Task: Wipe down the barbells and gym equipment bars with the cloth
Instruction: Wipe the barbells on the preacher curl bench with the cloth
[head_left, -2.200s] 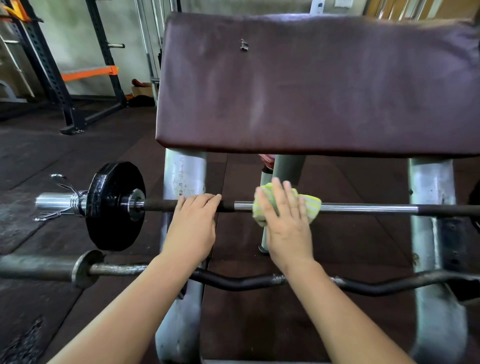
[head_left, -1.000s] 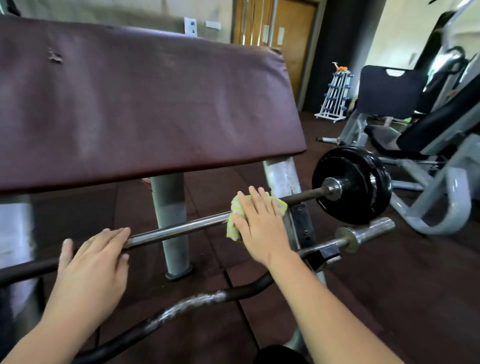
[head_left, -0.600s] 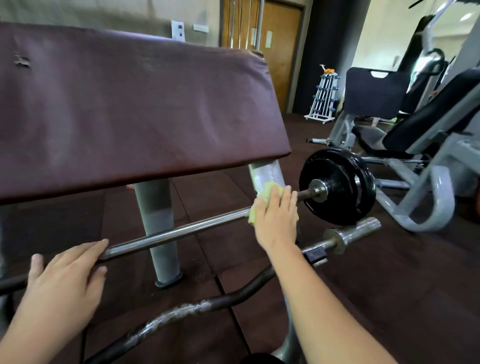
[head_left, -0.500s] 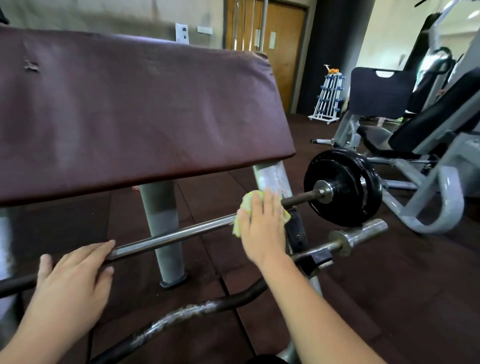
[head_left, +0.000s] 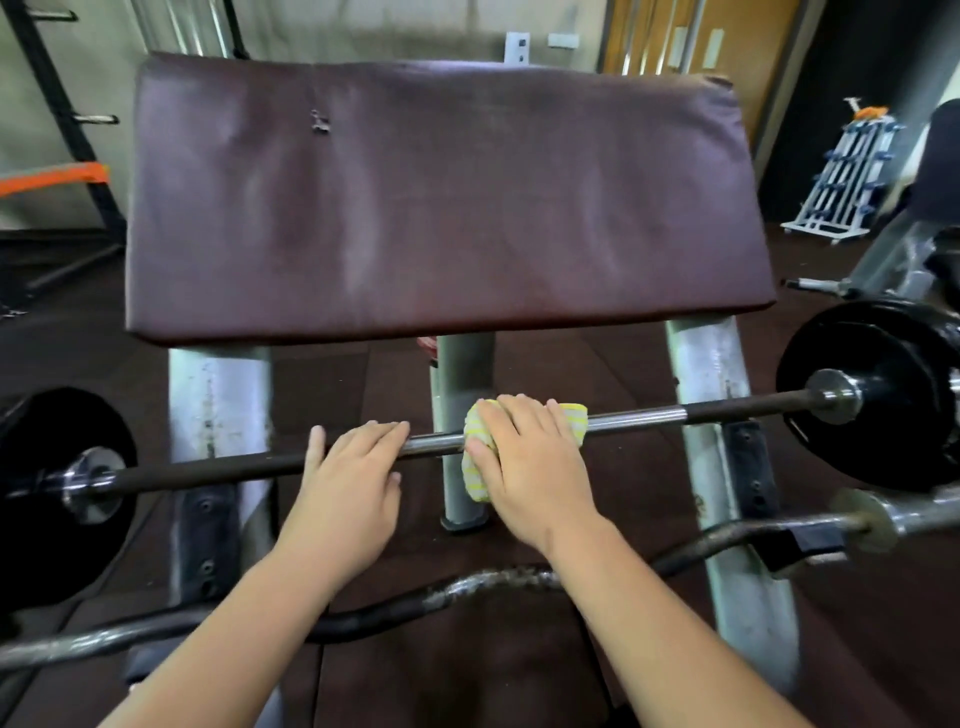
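Below the lower edge of the worn maroon padded armrest (head_left: 441, 208) of a curl bench, a long straight steel barbell (head_left: 634, 416) lies across the bench's two grey metal uprights, sloping slightly up toward the right. Near the middle of that bar, in front of the grey centre post (head_left: 460, 374), the right hand (head_left: 535, 467) grips a yellow-striped cloth (head_left: 575, 421) bunched around the shaft. The fingers curl over the top of the fabric, the thumb sits on the near side, and a fold of cloth hangs below the bar beside the thumb. Just to its left, close but not touching, the left hand (head_left: 348, 483) rests on the same bar with nothing in it. Its fingers are laid loosely across the shaft and the thumb is spread out to the side.

A round black weight plate (head_left: 57, 499) sits on the bar's left end, outside the left upright (head_left: 218, 405), and another black plate (head_left: 883, 410) sits on the right end, outside the right upright (head_left: 711, 374). Nearer the camera and lower, a wavy dark curl bar (head_left: 493, 579) lies across the same bench, under both forearms. Dark rubber flooring (head_left: 597, 374) lies beneath. At the far right stands a white tiered dumbbell rack (head_left: 841, 171); at the far left is a black frame with an orange crosspiece (head_left: 52, 174).
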